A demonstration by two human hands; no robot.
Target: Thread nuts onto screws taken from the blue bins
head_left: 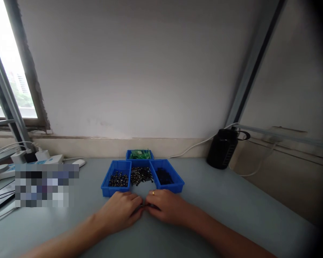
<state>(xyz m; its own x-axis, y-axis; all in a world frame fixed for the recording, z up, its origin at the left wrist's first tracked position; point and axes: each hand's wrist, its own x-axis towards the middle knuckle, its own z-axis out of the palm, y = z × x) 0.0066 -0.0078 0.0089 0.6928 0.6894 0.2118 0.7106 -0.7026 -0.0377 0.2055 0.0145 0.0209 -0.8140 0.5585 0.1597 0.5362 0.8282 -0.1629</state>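
Note:
My left hand (125, 208) and my right hand (165, 206) meet fingertip to fingertip low over the table. Both are closed in a pinch around something small and dark, mostly hidden by the fingers. Just beyond my left hand stands a blue bin (105, 187) holding small shiny metal parts (118, 180). Another blue bin (179, 185), with dark thin pieces (164, 176) inside, sits beyond my right hand. Between these bins lies a loose heap of dark, screw-like parts (141, 175). A ring shows on a finger of my right hand.
At the back, a blue bin (128, 155) holds green packets (140, 154). A black bottle (222, 149) stands at the right rear. On the left are a power strip (52, 160) with cables, a white mouse (80, 163) and a blurred-out patch. A wall borders the table behind.

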